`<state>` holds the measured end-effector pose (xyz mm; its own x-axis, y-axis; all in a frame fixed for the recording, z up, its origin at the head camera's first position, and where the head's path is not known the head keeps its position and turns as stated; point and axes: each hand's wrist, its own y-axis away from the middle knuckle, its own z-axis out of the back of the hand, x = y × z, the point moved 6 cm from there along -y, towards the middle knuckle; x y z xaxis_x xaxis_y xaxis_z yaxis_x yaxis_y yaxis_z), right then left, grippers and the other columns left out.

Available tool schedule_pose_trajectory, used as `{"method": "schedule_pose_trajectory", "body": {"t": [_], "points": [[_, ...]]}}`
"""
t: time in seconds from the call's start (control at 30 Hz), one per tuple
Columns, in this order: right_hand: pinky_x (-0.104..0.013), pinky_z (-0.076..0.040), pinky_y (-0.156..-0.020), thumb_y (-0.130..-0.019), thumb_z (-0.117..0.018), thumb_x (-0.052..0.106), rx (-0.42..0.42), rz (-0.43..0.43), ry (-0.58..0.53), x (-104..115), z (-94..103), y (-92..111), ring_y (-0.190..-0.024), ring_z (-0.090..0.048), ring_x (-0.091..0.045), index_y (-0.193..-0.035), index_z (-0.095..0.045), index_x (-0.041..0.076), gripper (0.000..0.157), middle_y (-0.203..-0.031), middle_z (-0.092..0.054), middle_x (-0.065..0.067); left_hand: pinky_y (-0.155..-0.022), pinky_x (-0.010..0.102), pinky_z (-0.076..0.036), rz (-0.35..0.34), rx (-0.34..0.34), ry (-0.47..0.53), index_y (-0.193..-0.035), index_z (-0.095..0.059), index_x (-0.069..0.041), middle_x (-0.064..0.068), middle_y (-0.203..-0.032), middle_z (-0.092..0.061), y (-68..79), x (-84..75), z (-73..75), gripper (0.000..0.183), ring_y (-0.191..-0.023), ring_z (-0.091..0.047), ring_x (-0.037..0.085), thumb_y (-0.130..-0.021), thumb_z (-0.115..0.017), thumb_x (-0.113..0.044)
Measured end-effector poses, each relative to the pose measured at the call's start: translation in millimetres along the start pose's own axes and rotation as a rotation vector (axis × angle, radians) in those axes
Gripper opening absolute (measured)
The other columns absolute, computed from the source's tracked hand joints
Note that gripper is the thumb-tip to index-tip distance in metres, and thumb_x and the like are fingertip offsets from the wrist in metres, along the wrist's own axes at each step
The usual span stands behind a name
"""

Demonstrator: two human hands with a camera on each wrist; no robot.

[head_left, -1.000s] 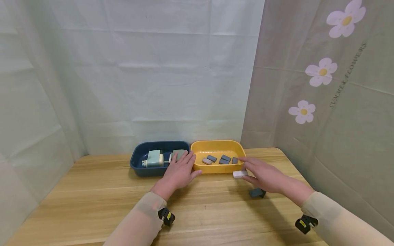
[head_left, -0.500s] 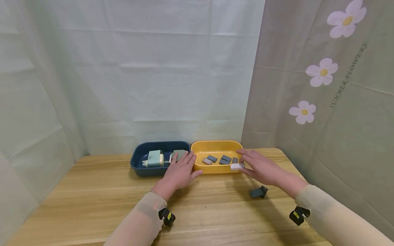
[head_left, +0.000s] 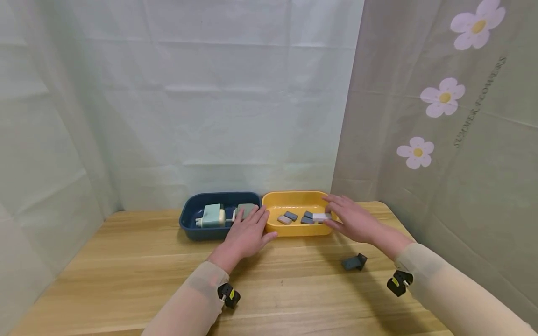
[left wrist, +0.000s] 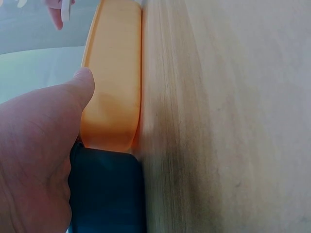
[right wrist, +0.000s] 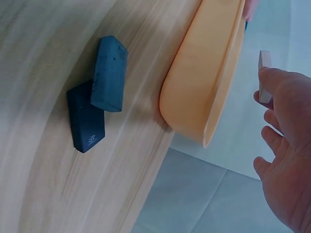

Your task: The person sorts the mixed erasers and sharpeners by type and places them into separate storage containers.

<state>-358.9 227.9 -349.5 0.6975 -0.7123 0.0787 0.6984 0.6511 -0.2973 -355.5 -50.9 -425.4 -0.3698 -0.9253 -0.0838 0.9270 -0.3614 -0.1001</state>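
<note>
My right hand (head_left: 350, 219) pinches a small white rectangular block (head_left: 320, 217) between thumb and fingers, above the right end of the yellow bin (head_left: 294, 230). In the right wrist view the white block (right wrist: 265, 76) stands out past the thumb. Several small dark grey blocks (head_left: 291, 215) and a pinkish-grey block (head_left: 284, 219) lie inside that bin. My left hand (head_left: 245, 235) rests with straight fingers where the yellow bin meets the dark blue bin (head_left: 195, 233). A pale green piece with a cream end (head_left: 212, 216) and a grey-green piece (head_left: 245, 210), partly covered by fingers, lie in the blue bin.
Two dark blocks (head_left: 350, 262) lie on the wooden table (head_left: 281, 298) in front of my right hand; one leans on the other in the right wrist view. Pale fabric (head_left: 227, 116) hangs behind the bins, and a flowered curtain (head_left: 391, 107) stands at the right.
My right hand has moved forward and slightly left, carrying the white block from in front of the yellow bin's near wall to above its inside. The left hand stays in place.
</note>
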Motion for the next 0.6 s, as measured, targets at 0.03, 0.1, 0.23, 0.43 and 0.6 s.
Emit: {"method": "schedule_pose_trajectory", "body": {"t": [0.03,0.1,0.23,0.43,0.6], "points": [[-0.064,-0.044,-0.12,-0.103,-0.082,0.023,0.0,-0.005,0.001,-1,0.1,-1,-0.142,-0.058,-0.046,-0.107,-0.069,0.011,0.018,-0.16,-0.057,-0.024,-0.134,0.064,-0.003,-0.001,-0.001,0.002,-0.175,-0.032,-0.009,0.009,-0.183,-0.023,0.0,-0.2,0.2,0.085,-0.169,-0.017,0.032,-0.112,-0.049,-0.065],[-0.063,-0.045,-0.119,-0.103,-0.082,0.023,-0.001,-0.013,-0.004,-3,0.1,-3,-0.142,-0.058,-0.046,-0.108,-0.069,0.01,0.019,-0.161,-0.056,-0.024,-0.134,0.064,-0.003,0.0,0.0,0.008,-0.175,-0.032,-0.009,0.01,-0.183,-0.023,0.0,-0.5,0.5,0.085,-0.169,-0.017,0.033,-0.113,-0.05,-0.064],[-0.064,-0.042,-0.121,-0.105,-0.081,0.024,-0.004,-0.029,-0.004,-8,0.0,-8,-0.143,-0.057,-0.047,-0.11,-0.069,0.008,0.02,-0.161,-0.055,-0.025,-0.134,0.064,-0.003,-0.002,0.002,0.014,-0.174,-0.033,-0.009,0.009,-0.183,-0.023,-0.3,-1.6,1.2,0.084,-0.169,-0.017,0.033,-0.113,-0.05,-0.063],[-0.066,-0.043,-0.119,-0.106,-0.078,0.021,-0.011,-0.053,0.0,-16,-0.7,-14,-0.141,-0.058,-0.049,-0.111,-0.069,0.008,0.016,-0.16,-0.055,-0.027,-0.134,0.064,-0.003,0.005,0.01,-0.01,-0.175,-0.03,-0.01,0.008,-0.183,-0.021,-0.4,-1.6,1.1,0.088,-0.169,-0.017,0.032,-0.112,-0.045,-0.068],[-0.066,-0.043,-0.119,-0.108,-0.076,0.022,-0.006,-0.073,0.0,-20,-1.3,-19,-0.142,-0.057,-0.049,-0.11,-0.069,0.008,0.016,-0.16,-0.055,-0.027,-0.134,0.064,-0.003,0.007,0.007,-0.01,-0.175,-0.031,-0.01,0.008,-0.183,-0.021,0.0,-1.6,1.7,0.088,-0.169,-0.016,0.032,-0.112,-0.045,-0.069]]}}
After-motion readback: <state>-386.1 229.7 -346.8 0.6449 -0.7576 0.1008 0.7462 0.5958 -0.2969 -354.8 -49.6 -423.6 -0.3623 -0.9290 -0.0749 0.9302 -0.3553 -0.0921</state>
